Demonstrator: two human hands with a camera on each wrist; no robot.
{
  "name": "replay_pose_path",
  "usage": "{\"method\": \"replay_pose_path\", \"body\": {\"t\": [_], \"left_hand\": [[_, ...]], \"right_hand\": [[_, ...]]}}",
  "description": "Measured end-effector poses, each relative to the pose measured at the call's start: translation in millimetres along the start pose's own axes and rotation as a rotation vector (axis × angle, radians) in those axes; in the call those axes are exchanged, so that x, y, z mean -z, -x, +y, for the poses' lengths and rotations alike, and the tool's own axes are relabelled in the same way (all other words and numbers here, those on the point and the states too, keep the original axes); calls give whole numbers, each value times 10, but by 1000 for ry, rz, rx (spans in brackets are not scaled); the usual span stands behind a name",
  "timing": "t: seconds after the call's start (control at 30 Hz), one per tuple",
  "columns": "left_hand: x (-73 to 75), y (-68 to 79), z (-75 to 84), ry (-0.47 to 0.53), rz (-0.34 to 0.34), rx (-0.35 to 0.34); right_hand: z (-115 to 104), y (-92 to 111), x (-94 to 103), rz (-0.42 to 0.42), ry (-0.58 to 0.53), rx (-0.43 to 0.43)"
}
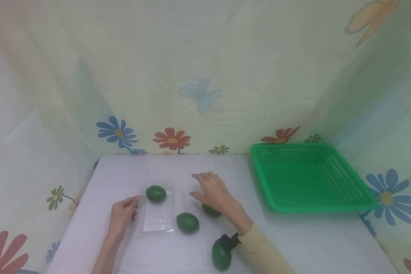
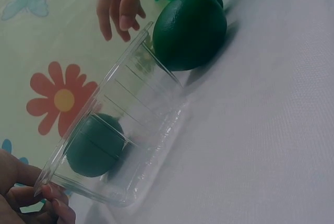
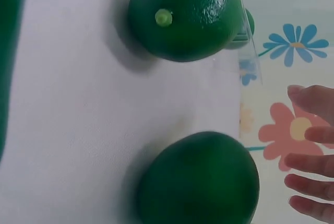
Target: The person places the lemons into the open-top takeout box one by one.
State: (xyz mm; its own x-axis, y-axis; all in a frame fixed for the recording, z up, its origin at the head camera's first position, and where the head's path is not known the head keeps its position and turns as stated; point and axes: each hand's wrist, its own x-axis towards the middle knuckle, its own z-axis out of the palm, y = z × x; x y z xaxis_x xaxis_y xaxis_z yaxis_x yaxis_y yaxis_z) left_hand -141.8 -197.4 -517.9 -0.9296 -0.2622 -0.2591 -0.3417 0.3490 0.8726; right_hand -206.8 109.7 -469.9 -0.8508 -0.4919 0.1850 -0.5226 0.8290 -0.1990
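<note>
A clear plastic container (image 1: 157, 222) stands on the table, with one smooth oval green fruit (image 2: 95, 144) inside near its far end. My left hand (image 1: 122, 215) pinches the container's rim at the left side, thumb and fingers on the edge in the left wrist view. Over the table to the container's right is my right hand (image 1: 213, 192), fingers extended and holding nothing. A second green fruit (image 1: 187, 223) lies just right of the container. Partly hidden below the right hand is a third fruit (image 1: 211, 211). Another fruit (image 1: 221, 255) sits nearer, by the right wrist.
A green perforated plastic basket (image 1: 275, 203) rests at the table's right side. The table has a white cover (image 1: 191, 258). Behind and beside it hangs a flowered curtain (image 1: 198, 49). A black object (image 1: 228, 241) at the right wrist overlaps the nearest fruit.
</note>
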Motion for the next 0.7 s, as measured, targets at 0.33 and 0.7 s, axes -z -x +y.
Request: {"method": "replay_pose_path", "body": {"t": [0.33,0.7], "left_hand": [[-6,-8,-1,7,1,-3],[-16,-10,-7,-5,8,4]], "right_hand": [[116,88,3,-107,-80,-64],[230,221,-79,-354,-188,-119]]}}
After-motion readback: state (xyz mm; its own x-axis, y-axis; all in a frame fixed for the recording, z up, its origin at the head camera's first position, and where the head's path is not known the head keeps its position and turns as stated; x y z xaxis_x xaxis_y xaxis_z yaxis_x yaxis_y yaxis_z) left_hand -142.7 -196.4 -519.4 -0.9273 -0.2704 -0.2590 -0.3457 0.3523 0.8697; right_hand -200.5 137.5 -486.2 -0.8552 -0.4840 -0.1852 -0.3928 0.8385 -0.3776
